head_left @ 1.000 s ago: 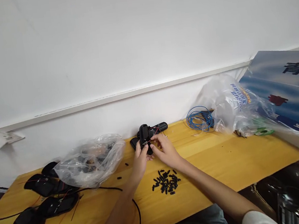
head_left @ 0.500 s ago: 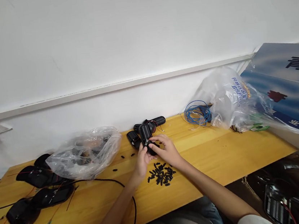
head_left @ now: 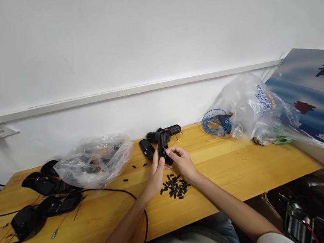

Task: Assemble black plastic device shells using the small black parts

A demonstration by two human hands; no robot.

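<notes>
My left hand [head_left: 156, 174] is wrapped round a black plastic housing [head_left: 162, 141] with ribbed, battery-bay-like hollows, holding it tilted up above the table. At its lower part, the thumb and fingers of my right hand [head_left: 182, 161] are pinched together; whatever sits between them is too small or hidden to make out. Just below my hands lies a loose pile of small black plastic pieces [head_left: 175, 187]. Behind the held housing are several similar black housings [head_left: 146, 148], some with thin red wires.
On the left lie a clear plastic bag [head_left: 96, 165] with parts inside, black curved shells [head_left: 26, 223] with wires, and a black cable [head_left: 123, 190]. A blue wire coil [head_left: 216, 124] and a printed plastic bag [head_left: 245, 103] stand at the right, by a blue sign board [head_left: 308, 91].
The housing has been turned more upright in my left hand. My right fingers have shifted slightly and pinch closer at its lower part. The view has moved a little.
</notes>
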